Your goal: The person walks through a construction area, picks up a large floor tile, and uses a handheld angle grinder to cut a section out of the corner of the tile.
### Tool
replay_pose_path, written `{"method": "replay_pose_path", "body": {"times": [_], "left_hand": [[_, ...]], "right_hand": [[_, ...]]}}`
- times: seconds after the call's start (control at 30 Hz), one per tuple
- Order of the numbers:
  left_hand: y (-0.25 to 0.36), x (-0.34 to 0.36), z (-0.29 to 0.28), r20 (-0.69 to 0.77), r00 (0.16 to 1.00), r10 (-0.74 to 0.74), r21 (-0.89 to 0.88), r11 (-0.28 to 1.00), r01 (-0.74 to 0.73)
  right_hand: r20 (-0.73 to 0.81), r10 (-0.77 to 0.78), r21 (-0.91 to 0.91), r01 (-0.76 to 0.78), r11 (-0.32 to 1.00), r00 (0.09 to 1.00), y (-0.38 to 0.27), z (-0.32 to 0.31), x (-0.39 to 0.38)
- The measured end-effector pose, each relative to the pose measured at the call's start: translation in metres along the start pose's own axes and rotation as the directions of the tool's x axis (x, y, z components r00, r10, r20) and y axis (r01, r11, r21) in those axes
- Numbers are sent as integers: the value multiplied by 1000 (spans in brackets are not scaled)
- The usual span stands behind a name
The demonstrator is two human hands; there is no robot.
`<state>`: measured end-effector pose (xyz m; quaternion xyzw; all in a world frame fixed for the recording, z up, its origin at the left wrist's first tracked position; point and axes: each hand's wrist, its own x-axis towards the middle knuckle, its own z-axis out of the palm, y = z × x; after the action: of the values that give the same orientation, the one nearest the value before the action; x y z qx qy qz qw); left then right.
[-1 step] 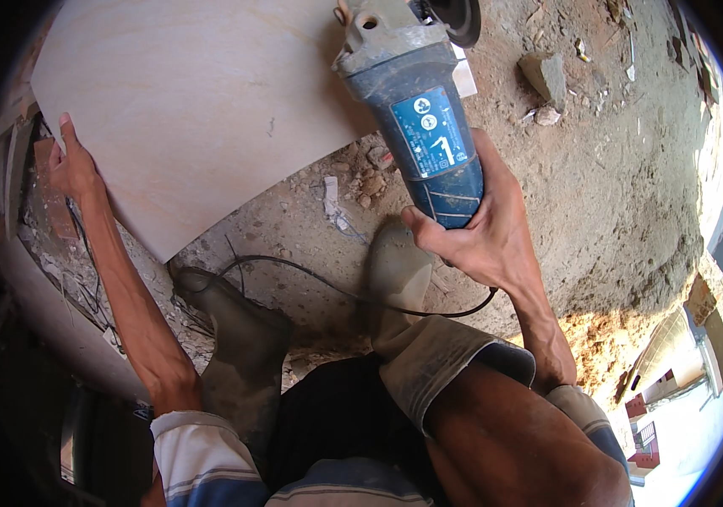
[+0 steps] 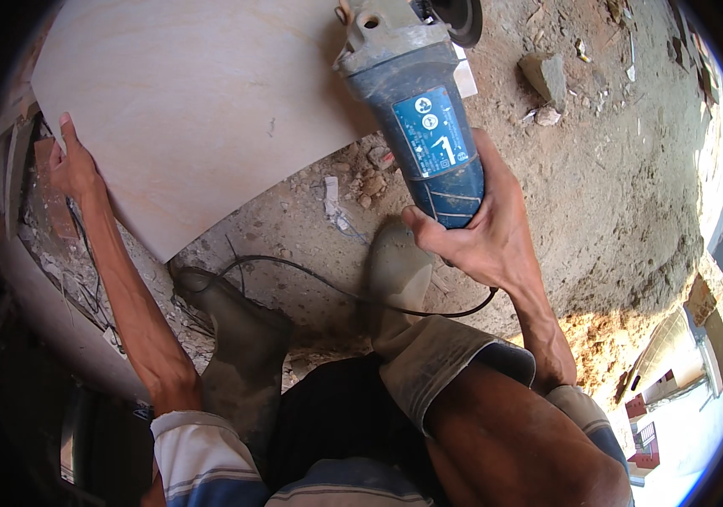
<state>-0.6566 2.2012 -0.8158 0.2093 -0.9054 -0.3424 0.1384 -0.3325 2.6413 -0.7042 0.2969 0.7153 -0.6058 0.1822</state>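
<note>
My right hand [image 2: 484,228] is wrapped round the rear body of a blue angle grinder [image 2: 436,139]. The grinder's grey metal head and dark disc [image 2: 461,19] point away from me, near the top edge of the view. Its black cord [image 2: 319,277] loops down past my boots. At the left, my left hand [image 2: 78,169] grips the edge of a large beige tile [image 2: 201,101], thumb along the edge and the other fingers partly hidden. The grinder overlaps the tile's right part in the view; whether the disc touches anything is not visible.
My boots [image 2: 239,338] stand on rough, dusty ground just below the tile's near corner. A grey stone chunk [image 2: 543,78] and small debris lie to the right of the grinder. A reddish-brown strip [image 2: 55,190] sits beside my left hand.
</note>
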Motion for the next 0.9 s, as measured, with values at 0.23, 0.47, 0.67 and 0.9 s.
{"method": "replay_pose_path", "body": {"times": [0.23,0.47,0.67,0.9], "left_hand": [[5,-8,3,2,1000,-18,-49,999,18],[-5,2,1,-5,1000,22,-38,999,-22],[2,-2,2,-6,1000,-2,2,1000,2],[-6,2,5,-15,1000,14,-44,999,-15]], "right_hand": [[9,2,-20,-2,1000,1000,1,-2,2],[-5,-16,1,16,1000,1000,-1,0,4],[25,19,-14,-19,1000,1000,-5,-5,2],[-6,-13,10,13,1000,1000,-2,0,-1]]}}
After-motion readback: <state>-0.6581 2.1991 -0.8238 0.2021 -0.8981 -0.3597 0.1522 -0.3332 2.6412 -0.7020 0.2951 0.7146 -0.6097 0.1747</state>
